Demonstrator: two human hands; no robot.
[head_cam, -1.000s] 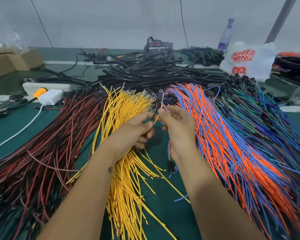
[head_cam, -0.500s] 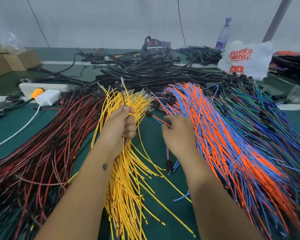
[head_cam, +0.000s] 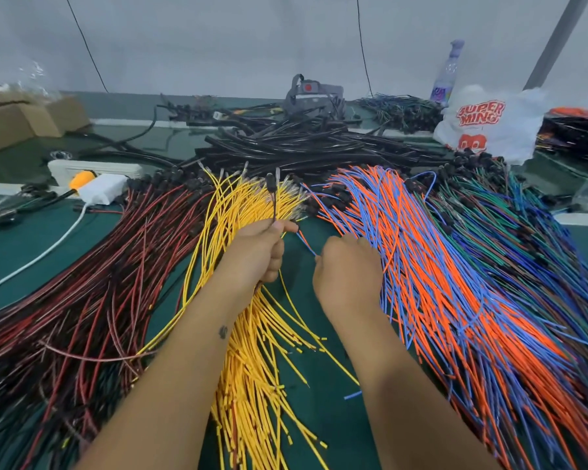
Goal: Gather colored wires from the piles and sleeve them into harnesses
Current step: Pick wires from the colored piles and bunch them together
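Note:
Piles of wire fan across the green table: red and black wires (head_cam: 92,283) at left, yellow wires (head_cam: 248,378) in the middle, orange and blue wires (head_cam: 455,293) at right, green and blue wires (head_cam: 540,239) far right. My left hand (head_cam: 255,252) grips a thin dark wire with a black connector (head_cam: 270,183) standing up above the fist, over the yellow pile. My right hand (head_cam: 347,273) pinches an orange and blue wire pair (head_cam: 306,242) at the left edge of the orange pile.
Black sleeving tubes (head_cam: 302,147) lie heaped behind the piles. A white power strip with a charger (head_cam: 99,189) sits at back left, cardboard boxes (head_cam: 21,120) beyond it. A white printed bag (head_cam: 489,123) and a spray bottle (head_cam: 447,76) stand at back right.
My hands have separated from where they met a second ago. The left hand carried the dark connector wire over the yellow pile; the right hand reached into the orange pile's edge.

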